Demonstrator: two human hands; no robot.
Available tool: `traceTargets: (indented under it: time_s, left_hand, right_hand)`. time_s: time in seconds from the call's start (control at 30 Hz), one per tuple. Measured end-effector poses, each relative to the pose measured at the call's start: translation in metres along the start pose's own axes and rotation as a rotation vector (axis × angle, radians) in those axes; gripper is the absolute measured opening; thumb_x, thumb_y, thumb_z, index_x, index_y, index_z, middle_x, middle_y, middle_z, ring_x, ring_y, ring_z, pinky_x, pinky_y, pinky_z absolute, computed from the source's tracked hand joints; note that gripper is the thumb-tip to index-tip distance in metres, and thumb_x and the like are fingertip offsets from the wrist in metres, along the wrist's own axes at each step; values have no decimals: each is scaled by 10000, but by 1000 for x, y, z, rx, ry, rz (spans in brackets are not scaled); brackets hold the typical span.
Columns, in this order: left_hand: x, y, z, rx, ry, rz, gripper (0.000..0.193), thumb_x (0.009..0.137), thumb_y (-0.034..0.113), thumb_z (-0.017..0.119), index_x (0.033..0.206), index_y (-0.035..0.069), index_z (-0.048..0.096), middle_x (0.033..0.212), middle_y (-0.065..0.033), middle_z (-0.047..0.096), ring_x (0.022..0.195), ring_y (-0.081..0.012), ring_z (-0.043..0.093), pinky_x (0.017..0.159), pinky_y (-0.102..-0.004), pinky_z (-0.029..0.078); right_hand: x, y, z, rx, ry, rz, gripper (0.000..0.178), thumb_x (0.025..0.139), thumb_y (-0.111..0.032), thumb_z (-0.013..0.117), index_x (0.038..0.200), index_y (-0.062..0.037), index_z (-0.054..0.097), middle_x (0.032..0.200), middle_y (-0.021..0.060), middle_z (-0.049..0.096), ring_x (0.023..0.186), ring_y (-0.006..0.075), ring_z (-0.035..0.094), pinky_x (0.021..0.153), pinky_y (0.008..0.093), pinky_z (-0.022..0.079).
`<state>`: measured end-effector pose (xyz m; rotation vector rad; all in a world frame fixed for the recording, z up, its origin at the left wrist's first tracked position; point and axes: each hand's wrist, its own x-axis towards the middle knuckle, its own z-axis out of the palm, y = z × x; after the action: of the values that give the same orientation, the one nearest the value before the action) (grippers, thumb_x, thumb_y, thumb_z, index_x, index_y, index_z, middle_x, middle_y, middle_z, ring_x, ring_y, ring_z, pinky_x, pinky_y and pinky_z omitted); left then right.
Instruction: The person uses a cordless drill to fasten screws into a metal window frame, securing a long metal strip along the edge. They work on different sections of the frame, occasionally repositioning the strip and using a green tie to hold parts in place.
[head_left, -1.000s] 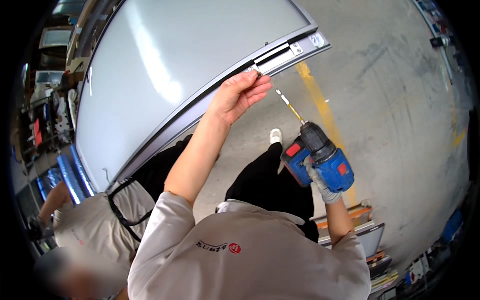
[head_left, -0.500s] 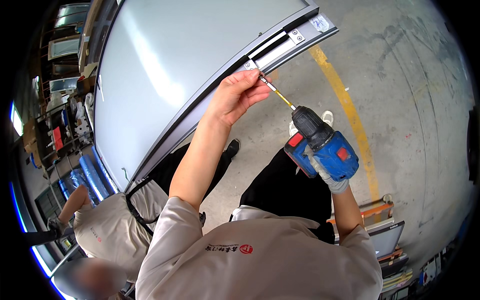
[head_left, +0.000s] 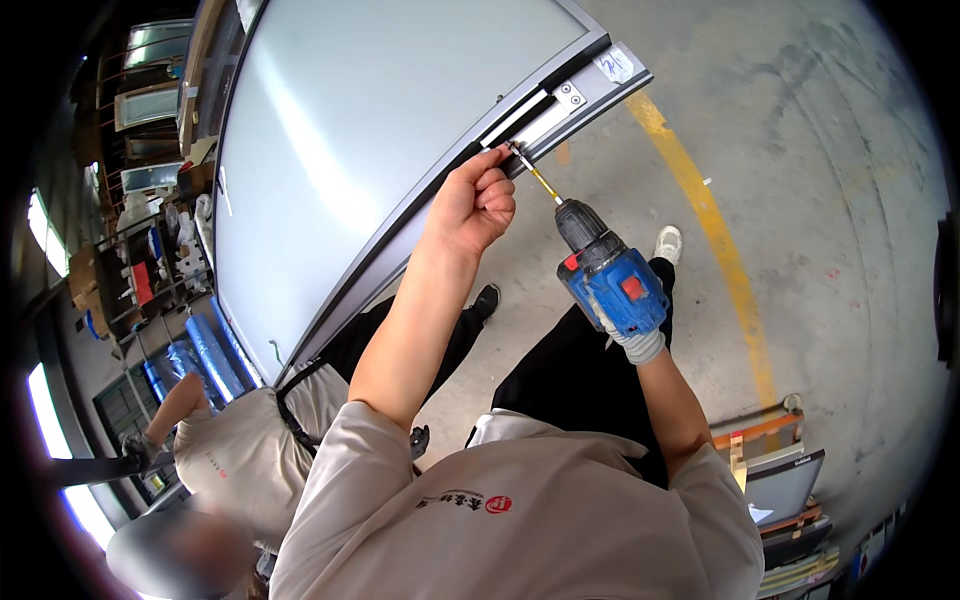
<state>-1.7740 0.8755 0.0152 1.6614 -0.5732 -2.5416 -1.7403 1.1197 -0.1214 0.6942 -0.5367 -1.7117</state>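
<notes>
My right hand (head_left: 636, 342), in a light glove, is wrapped round the grip of a blue and black cordless drill (head_left: 632, 288). A long yellow-banded driver bit (head_left: 540, 182) runs from its chuck up to the edge of a grey-framed panel (head_left: 350, 120). My bare left hand (head_left: 474, 208) is closed, thumb and forefinger pinched beside the bit's tip at that edge. Whatever sits between those fingertips is too small to make out. A silver metal plate with screws (head_left: 570, 97) lies in the frame's channel, just beyond the bit tip.
A co-worker (head_left: 235, 450) stands at my left, close to the panel. Shelves with boxes (head_left: 140, 285) and blue wrapped rolls (head_left: 212, 345) line the left side. A yellow stripe (head_left: 715, 235) crosses the floor. Stacked framed panels (head_left: 785, 485) stand at lower right.
The drill has moved left and up toward the frame, bringing the bit tip to its edge. My left fingers have curled in tighter. The whole view has shifted slightly.
</notes>
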Motion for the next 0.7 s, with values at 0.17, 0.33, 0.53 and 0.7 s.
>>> traceTargets:
  time_s: [0.17,0.33,0.53,0.7]
  left_hand:
    - [11,5,-7,-122,-56,-23,70,878,58,484,888,-10,493,517,54,289,434,-48,258,375,-168,240]
    - [-6,2,-9,61,-88,24,174,899,96,478,993,-43,524,553,59,297,459,-43,285,419,-179,312]
    - [-13,7,-5,1585,286,1465,324,673,17,702,986,29,623,778,-56,550,692,-198,515,629,-304,450]
    - [18,8,-25,1548,217,1596,340,625,42,735,948,35,627,826,-78,571,787,-247,514,692,-332,442]
  right_hand:
    - [19,3,-1,57,54,-28,659,832,-590,447,1206,-48,472,1125,167,568,923,316,601,790,415,520]
    - [29,2,-15,-109,-210,90,673,839,-605,408,1221,-54,458,1046,155,589,808,284,608,723,379,526]
    - [41,5,-33,-45,-114,106,611,862,-546,408,1222,-55,458,981,130,591,770,239,582,712,346,501]
    - [37,29,-33,264,-70,48,472,808,-378,566,1150,-59,506,982,125,595,878,286,587,754,384,496]
